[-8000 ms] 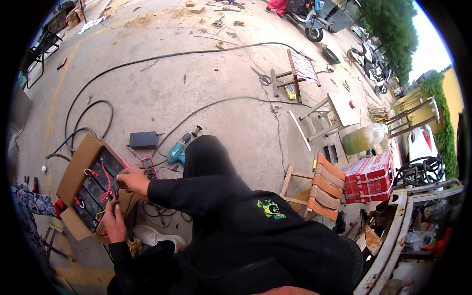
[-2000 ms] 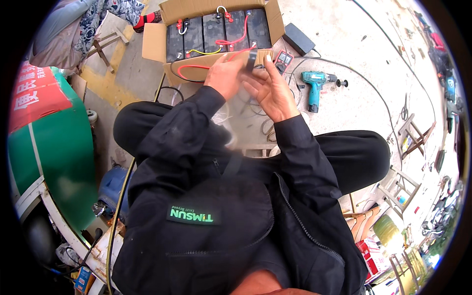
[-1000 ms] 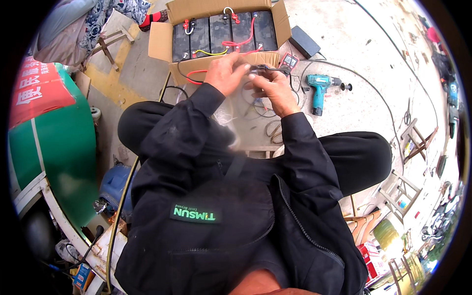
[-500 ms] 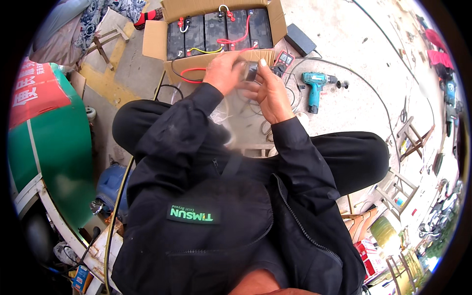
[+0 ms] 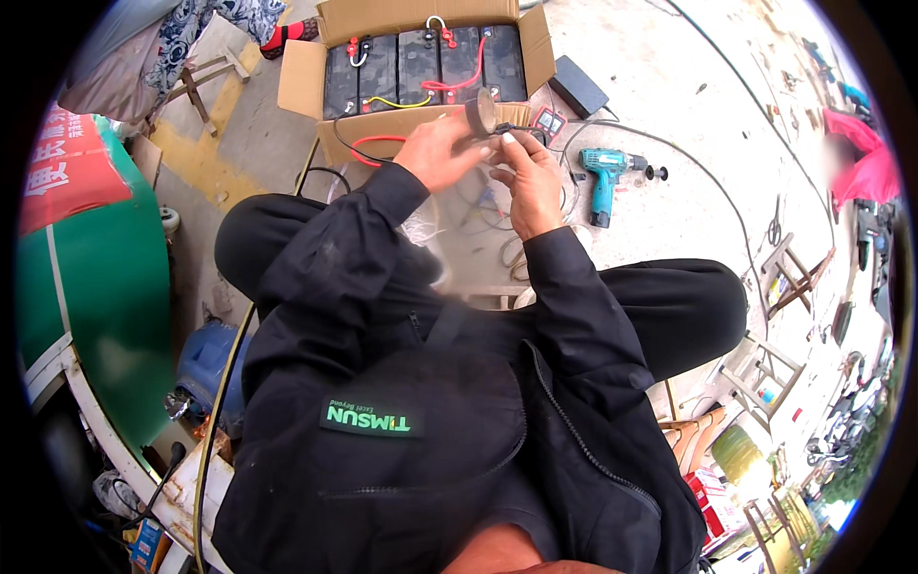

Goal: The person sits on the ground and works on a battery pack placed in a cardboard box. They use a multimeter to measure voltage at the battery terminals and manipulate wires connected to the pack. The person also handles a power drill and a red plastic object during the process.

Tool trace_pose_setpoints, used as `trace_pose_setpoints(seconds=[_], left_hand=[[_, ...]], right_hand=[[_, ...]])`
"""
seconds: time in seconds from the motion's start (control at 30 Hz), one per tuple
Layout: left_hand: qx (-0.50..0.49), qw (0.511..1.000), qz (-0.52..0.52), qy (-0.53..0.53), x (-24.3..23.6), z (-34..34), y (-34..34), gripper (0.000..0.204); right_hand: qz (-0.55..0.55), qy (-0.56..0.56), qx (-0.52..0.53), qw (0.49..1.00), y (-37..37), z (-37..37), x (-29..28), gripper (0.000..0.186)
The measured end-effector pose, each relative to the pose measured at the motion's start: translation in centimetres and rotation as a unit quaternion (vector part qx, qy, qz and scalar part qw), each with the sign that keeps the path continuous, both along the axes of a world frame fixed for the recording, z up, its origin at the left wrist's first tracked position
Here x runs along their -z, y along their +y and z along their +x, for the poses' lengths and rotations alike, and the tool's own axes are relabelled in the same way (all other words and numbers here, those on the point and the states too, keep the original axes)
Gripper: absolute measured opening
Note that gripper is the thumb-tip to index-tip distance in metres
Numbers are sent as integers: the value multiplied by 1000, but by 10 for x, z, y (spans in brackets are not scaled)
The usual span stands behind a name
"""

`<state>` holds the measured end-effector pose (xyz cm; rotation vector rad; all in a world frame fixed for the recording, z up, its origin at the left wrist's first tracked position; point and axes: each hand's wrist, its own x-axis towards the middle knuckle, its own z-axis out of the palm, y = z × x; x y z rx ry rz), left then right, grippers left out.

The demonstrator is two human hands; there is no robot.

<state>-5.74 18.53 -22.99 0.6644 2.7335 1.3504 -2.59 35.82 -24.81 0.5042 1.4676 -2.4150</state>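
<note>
1. My left hand (image 5: pixel 440 153) has its fingers bent and closed at the dark roll (image 5: pixel 481 112), which stands just at their tips. Some fingers are blurred, so which of them press on it I cannot tell.
2. My right hand (image 5: pixel 535 187) has the thumb and the finger closed together, pinching a black wire (image 5: pixel 521 128).
3. The roll lies to the left of this pinch, a little farther from my body, and the left hand is the nearer one. Its ring is seen as a narrow oval, long from top to bottom, while the wire goes mostly sideways, to the right, toward the red meter (image 5: pixel 549 121).
4. Beyond both hands is the near wall of the box (image 5: pixel 382 124), with batteries (image 5: pixel 418 72) inside; in the view the roll overlaps this edge.
5. The wider room is toward my body, between the left knee (image 5: pixel 249 234) and the right knee (image 5: pixel 708 297). On the right side, the drill (image 5: pixel 602 177) stays apart from my hand.
</note>
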Motion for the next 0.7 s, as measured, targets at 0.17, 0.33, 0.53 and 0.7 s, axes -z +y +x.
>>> trace_pose_setpoints(seconds=[0.17, 0.33, 0.53, 0.7], left_hand=[[-75, 972, 46, -219, 8, -13, -9, 42], [-91, 951, 64, -288, -3, -14, -1, 48], [-43, 979, 56, -190, 6, -8, -15, 38], [-73, 996, -11, -46, 9, -6, -3, 27]], right_hand=[[27, 86, 8, 996, -10, -1, 0, 50], [-10, 190, -92, 978, -10, -11, 10, 60], [71, 164, -127, 976, -2, -15, 4, 38], [86, 61, -153, 983, 5, -13, -8, 38]])
